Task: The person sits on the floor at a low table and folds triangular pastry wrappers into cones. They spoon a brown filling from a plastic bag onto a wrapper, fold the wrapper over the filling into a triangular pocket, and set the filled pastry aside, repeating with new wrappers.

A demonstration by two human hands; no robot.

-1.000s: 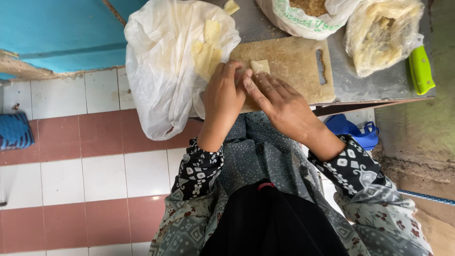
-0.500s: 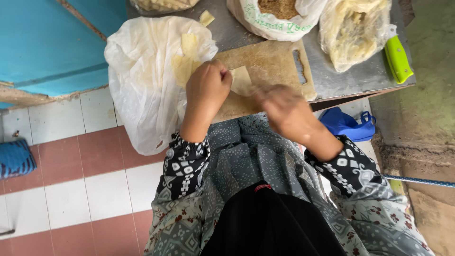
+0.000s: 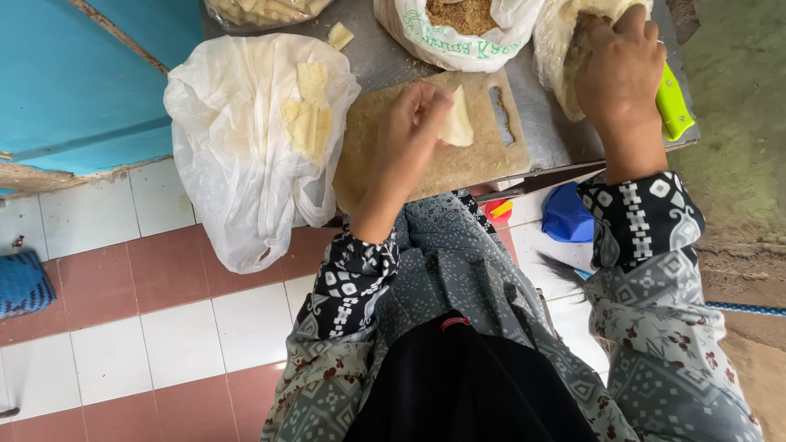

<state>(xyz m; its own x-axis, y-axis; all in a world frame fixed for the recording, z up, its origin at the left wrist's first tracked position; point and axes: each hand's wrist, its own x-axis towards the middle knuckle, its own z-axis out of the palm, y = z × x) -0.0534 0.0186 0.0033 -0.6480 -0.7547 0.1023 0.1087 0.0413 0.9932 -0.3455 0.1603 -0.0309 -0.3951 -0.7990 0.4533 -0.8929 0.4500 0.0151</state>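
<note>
My left hand (image 3: 412, 129) holds a pale, folded dough wrapper (image 3: 457, 123) above a wooden cutting board (image 3: 426, 168). My right hand (image 3: 619, 69) reaches into a clear plastic bag (image 3: 561, 41) at the far right of the grey table; its fingers are bent at the bag's mouth, and what they grip is hidden. A white plastic bag (image 3: 246, 139) holding yellowish square wrappers (image 3: 309, 115) hangs over the table's left side, beside the board.
A white bag of brown crumbs (image 3: 467, 24) stands behind the board. A green handle (image 3: 673, 102) lies at the table's right edge. A blue object (image 3: 566, 217) sits under the table. Below are red and white floor tiles (image 3: 164, 311) and a turquoise wall (image 3: 74, 74).
My right hand left the board and moved up and right into the clear bag. My left hand lifted the folded wrapper off the board. The view shifted closer.
</note>
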